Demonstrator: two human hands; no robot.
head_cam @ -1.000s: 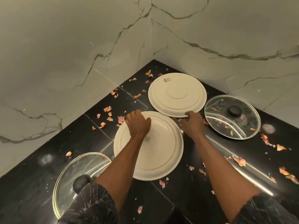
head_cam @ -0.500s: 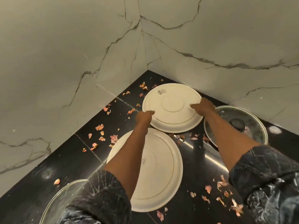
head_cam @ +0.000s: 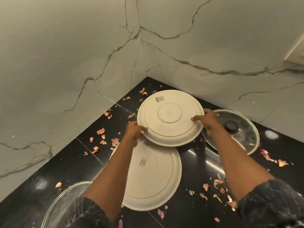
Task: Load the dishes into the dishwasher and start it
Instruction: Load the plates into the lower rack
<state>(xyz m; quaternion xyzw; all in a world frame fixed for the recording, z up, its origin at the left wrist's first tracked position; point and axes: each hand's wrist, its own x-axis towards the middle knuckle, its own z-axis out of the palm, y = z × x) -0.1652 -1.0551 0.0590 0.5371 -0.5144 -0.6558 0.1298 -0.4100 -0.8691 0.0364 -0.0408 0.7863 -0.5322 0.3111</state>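
A cream plate, turned bottom up with a barcode sticker, is lifted off the black counter in the corner. My left hand grips its near left rim and my right hand grips its right rim. Its near edge overlaps a second upside-down cream plate that lies flat on the counter below, partly hidden by my left forearm. A glass pot lid with a black knob lies to the right, behind my right wrist. Another glass lid lies at the lower left. No dishwasher is in view.
The black glossy counter ends in a corner between two white marble walls. Dry pinkish onion skins are scattered across it on both sides of the plates. A pale ledge juts out at the upper right.
Both hands left the near plate, reached to the far plate, took its rim on both sides and raised it toward me, over the near plate's far edge.
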